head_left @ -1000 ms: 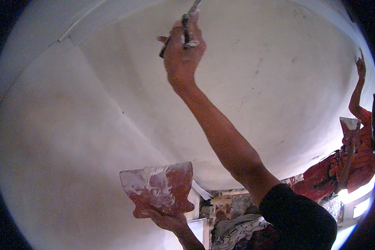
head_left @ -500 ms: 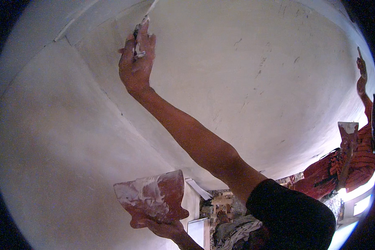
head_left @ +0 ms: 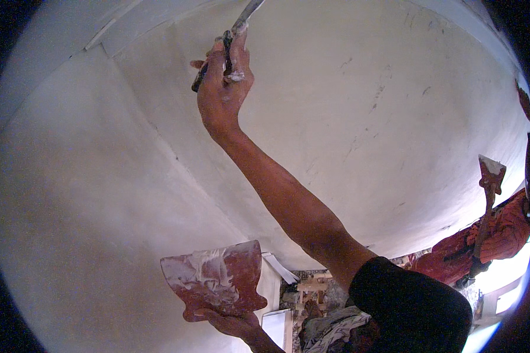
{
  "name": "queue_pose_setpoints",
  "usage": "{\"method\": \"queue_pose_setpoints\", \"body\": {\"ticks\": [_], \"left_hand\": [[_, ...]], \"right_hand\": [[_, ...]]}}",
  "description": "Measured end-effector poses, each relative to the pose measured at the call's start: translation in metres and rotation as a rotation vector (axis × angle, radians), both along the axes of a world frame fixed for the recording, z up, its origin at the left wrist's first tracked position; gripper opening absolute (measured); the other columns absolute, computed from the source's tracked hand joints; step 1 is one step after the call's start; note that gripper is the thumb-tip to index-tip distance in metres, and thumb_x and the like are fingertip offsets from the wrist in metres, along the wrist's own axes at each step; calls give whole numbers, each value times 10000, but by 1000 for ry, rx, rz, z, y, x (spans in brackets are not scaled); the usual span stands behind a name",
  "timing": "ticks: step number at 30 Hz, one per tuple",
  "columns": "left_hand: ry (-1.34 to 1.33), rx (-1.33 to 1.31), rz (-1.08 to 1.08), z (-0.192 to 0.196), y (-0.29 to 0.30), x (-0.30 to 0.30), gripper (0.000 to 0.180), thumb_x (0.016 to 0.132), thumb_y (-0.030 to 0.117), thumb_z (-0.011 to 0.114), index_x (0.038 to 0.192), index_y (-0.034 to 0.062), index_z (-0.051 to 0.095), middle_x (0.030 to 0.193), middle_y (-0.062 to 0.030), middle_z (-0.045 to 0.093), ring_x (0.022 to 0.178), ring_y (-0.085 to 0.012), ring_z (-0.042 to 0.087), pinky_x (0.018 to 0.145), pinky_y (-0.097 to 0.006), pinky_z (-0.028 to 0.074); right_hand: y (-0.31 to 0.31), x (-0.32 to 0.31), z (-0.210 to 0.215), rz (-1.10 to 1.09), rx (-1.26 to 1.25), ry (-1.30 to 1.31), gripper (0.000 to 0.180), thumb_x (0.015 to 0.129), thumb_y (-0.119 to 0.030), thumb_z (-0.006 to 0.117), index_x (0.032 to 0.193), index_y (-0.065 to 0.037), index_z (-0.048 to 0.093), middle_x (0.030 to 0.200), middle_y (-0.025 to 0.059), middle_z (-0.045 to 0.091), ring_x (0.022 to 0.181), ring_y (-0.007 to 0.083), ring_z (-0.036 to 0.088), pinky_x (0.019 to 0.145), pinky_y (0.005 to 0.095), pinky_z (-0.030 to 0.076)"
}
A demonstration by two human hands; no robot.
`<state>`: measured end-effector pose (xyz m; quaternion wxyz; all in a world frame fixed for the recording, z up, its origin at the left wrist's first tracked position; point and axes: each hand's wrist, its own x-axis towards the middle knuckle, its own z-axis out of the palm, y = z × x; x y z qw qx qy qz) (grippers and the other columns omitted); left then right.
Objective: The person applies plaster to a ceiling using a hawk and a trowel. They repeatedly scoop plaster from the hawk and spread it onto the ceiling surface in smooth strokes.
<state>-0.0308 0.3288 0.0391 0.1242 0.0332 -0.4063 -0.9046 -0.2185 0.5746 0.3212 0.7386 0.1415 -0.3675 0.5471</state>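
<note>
My right hand point(head_left: 222, 88) is raised high and grips a putty knife point(head_left: 237, 28) whose blade presses against the white plastered ceiling point(head_left: 365, 106) near the top of the view. Wet white putty smears the blade and my fingers. My right arm stretches up from a black sleeve at the lower right. My left hand point(head_left: 232, 322) is low in the view and holds from below a red plaster board point(head_left: 215, 281) streaked with white putty. The two hands are far apart.
A white wall point(head_left: 70, 235) meets the ceiling along a slanted edge at the left. At the right rim another person in a red top point(head_left: 489, 241) holds up a small red scraper point(head_left: 490, 172). Below are a wooden frame point(head_left: 312, 288) and white boards.
My right hand swept the putty knife left across the ceiling, then back right to near the top centre. The left hand with the board stayed low, shifting only slightly.
</note>
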Motion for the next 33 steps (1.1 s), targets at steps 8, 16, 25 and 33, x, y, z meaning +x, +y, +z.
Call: {"method": "queue_pose_setpoints", "body": {"ticks": [8, 16, 25, 33], "left_hand": [[-21, 80, -20, 2, 0, 2, 805, 913, 607, 444, 1427, 17, 257, 1432, -162, 347, 1314, -351, 366, 1098, -511, 358], [21, 71, -38, -15, -6, -3, 827, 904, 616, 451, 1443, 27, 239, 1463, -152, 312, 1327, -359, 345, 1100, -526, 345], [3, -103, -14, -6, -2, 3, 832, 895, 617, 473, 1449, 43, 234, 1471, -135, 303, 1334, -348, 341, 1098, -526, 345], [-11, 11, 2, -15, -8, 1, 796, 907, 597, 472, 1444, 51, 258, 1458, -139, 330, 1331, -349, 349, 1102, -524, 341]], "right_hand": [[-10, -43, 23, -154, -69, 102, 283, 969, -78, 494, 1219, 55, 503, 953, 79, 453, 783, 120, 555, 650, 271, 606], [-27, -29, -13, 74, 41, -129, 435, 980, -83, 432, 1387, 60, 373, 1081, 193, 575, 817, 223, 581, 764, 357, 555], [35, 24, -4, -152, -77, 42, 315, 966, -67, 459, 1252, 61, 485, 955, 108, 525, 766, 141, 551, 647, 288, 580], [40, -1, 11, -379, -41, 75, 203, 963, -81, 488, 1096, 61, 547, 867, 68, 493, 714, 113, 540, 627, 290, 586]]}}
